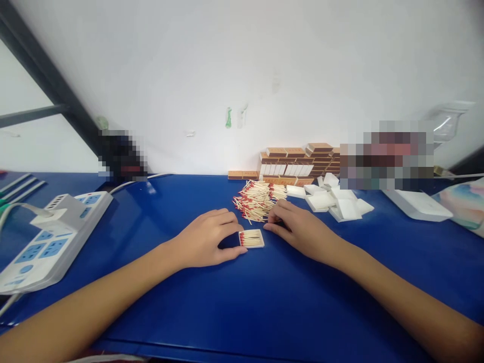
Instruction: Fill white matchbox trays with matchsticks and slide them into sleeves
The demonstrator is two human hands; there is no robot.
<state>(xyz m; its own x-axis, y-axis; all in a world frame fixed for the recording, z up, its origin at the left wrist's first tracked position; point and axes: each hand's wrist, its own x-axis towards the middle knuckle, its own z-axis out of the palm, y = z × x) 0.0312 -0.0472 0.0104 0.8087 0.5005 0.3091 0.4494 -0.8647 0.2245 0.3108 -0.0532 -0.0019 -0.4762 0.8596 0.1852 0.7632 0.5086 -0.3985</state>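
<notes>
A small white matchbox tray [252,238] filled with red-tipped matches lies on the blue table [234,302]. My left hand [207,240] rests beside it, thumb and fingers curled against the tray's left end. My right hand [297,225] lies just right of the tray, its fingers bent at the near edge of a loose pile of matches [257,200]; what the fingertips pinch, if anything, is hidden.
Several empty white trays [336,201] lie right of the pile. Brown matchbox sleeves [298,164] are stacked against the white wall. A white and blue power strip [49,237] sits at the left, a flat white box [418,204] at the right.
</notes>
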